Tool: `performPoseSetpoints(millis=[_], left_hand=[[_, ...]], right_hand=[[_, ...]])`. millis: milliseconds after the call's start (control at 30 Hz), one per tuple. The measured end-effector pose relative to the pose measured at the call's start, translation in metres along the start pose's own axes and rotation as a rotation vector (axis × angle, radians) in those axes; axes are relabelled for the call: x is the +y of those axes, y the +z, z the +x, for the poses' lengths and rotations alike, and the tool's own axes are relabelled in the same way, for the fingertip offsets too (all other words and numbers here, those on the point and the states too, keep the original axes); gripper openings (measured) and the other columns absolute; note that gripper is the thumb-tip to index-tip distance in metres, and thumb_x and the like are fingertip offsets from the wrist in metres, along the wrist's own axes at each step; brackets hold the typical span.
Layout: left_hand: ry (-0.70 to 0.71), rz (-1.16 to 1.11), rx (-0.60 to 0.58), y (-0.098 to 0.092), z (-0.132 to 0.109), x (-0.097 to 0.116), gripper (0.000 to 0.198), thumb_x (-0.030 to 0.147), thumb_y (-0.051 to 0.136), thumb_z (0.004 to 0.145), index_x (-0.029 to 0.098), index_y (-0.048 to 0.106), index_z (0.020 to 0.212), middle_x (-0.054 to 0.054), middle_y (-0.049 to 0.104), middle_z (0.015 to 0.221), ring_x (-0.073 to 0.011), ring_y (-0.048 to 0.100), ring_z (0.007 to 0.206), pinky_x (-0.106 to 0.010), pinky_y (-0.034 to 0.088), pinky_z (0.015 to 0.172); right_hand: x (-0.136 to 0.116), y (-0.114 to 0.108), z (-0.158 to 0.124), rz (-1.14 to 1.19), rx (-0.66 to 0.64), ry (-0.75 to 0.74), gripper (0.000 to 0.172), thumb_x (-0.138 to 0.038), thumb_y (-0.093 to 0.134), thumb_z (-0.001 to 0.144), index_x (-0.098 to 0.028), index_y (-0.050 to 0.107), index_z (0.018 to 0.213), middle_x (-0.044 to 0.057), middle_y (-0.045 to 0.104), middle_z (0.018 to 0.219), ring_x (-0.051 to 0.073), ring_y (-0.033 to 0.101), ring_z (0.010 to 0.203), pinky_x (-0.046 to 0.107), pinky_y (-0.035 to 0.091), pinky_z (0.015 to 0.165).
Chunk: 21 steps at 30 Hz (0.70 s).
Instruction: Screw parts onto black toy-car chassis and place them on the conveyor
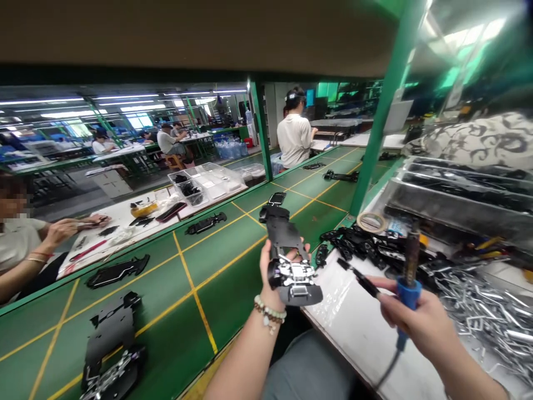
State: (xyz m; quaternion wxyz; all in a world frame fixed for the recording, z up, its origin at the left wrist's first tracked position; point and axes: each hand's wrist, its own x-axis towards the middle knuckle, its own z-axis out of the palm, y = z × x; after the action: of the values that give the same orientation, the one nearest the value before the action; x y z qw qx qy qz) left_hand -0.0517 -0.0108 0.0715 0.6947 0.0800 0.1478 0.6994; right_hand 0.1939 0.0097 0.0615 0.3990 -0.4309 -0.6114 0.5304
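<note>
While the hands are apart, the left hand [272, 272] clasping a black plate [287, 239] and the right hand [416, 316] gripping a soldering iron [408, 291], more plates [112, 328] lie on the green belt [233, 261].

From here, the matt black plastic chassis plate [286, 236] carries bright, glossy metal parts [292, 273] at one end, while the soldering iron with a smooth blue plastic grip [408, 293] has a rough, dark brown upper handle [412, 255]. The clear plastic sheet [345, 316] on the bench looks glossy and creased, and the heap of bent silvery metal pieces [483, 316] glints. The green work mat [233, 261] and green painted metal post [385, 116] look smooth, and the patterned grey cloth [470, 139] looks soft and matt.
</note>
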Motion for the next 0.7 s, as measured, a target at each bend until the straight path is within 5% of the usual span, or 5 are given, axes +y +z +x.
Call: performPoseSetpoints(millis=[67,167,333,700], left_hand=[[-0.046,-0.055,0.042,0.006,0.018,-0.023,0.049,0.054,0.053,0.076,0.011,0.064,0.096,-0.011,0.066,0.081,-0.0279,0.063,0.088,-0.041,0.047,0.084],[-0.097,-0.085,0.1,0.015,0.036,-0.049,0.044,0.054,0.056,0.074,0.012,0.064,0.082,-0.007,0.064,0.069,-0.0253,0.063,0.075,-0.039,0.049,0.076],[-0.102,-0.11,0.117,0.024,0.045,-0.066,0.041,0.053,0.055,0.075,0.014,0.063,0.071,-0.005,0.062,0.063,-0.0169,0.059,0.057,-0.03,0.048,0.063],[-0.181,-0.111,0.215,0.024,0.046,-0.076,0.044,0.057,0.057,0.069,0.013,0.061,0.072,-0.007,0.06,0.063,-0.0201,0.058,0.058,-0.034,0.048,0.063]], right_hand=[[-0.02,0.011,0.001,0.027,-0.016,-0.14,0.026,-0.041,0.07,0.07,-0.021,0.071,0.087,0.009,0.069,0.087,0.021,0.062,0.067,0.023,0.04,0.037],[-0.029,0.017,0.004,-0.063,-0.052,-0.241,0.019,-0.036,0.068,0.073,-0.023,0.071,0.086,0.01,0.067,0.105,0.027,0.062,0.092,0.022,0.042,0.038],[-0.022,0.006,0.003,-0.209,-0.082,-0.251,0.021,-0.036,0.064,0.078,-0.023,0.07,0.093,0.01,0.065,0.109,0.024,0.063,0.088,0.022,0.044,0.04],[-0.024,-0.005,0.006,-0.259,-0.12,-0.221,0.022,-0.037,0.06,0.081,-0.024,0.067,0.098,0.005,0.063,0.107,0.011,0.056,0.057,0.023,0.045,0.041]])
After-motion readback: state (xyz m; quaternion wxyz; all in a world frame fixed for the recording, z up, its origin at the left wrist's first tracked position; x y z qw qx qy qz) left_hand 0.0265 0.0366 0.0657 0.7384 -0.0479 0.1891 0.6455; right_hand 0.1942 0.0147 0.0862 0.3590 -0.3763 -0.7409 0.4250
